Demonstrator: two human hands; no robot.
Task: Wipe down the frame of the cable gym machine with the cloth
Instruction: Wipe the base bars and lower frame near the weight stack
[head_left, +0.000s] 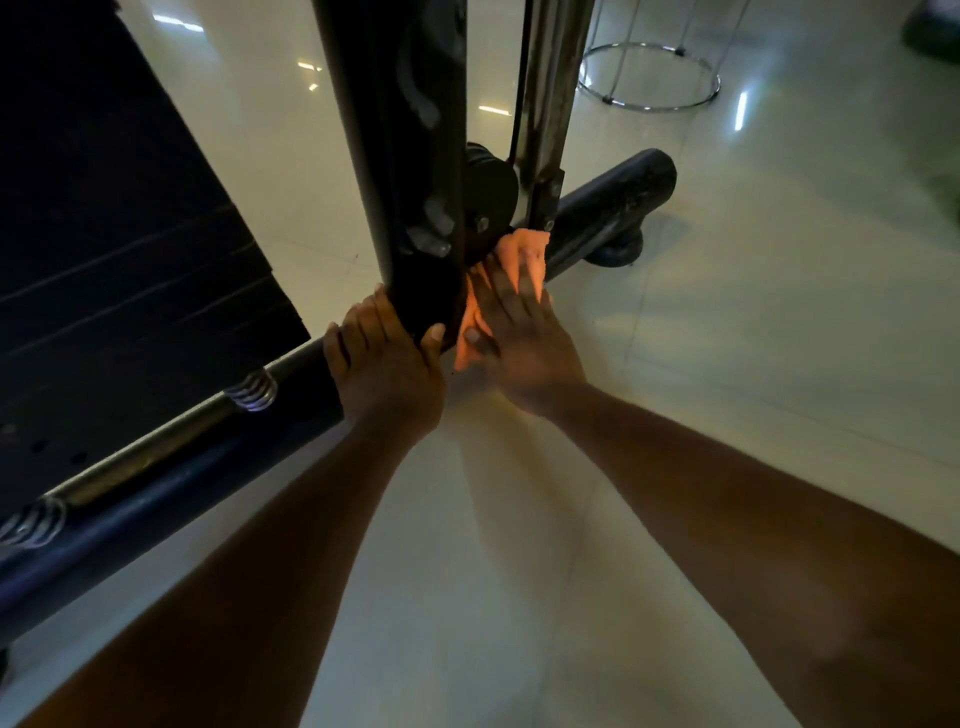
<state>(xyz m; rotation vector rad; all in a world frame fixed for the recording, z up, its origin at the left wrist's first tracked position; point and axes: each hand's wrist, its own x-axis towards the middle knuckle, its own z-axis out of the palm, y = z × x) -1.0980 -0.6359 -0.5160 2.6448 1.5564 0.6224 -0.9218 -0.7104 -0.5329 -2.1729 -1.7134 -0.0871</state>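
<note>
Two bare forearms reach forward and down over a glossy pale tiled floor (727, 364) toward the base of a cable gym machine. The left hand (384, 364) wraps the foot of the dark upright post (395, 156), fingers curled round its left side and thumb hooked on its right edge, just where the post meets the base tube (156, 493). Beside it, the right hand (519, 338) lies flat with fingers spread and nearly straight, pressing an orange cloth (524, 249) against the junction of post and base; the cloth peeks out beyond the fingertips and beside the thumb, its long axis running up and away from the camera along the right side of the post. The base tube runs diagonally from lower left to upper right, ending in a rounded cap (654, 176) resting on a foot. A black weight stack (104, 208) fills the upper left above two coil springs. Behind the post sit a black pulley wheel (488, 187) and a chrome guide rod (550, 78). Farther back, a chrome stool ring (649, 106) stands on the floor.
</note>
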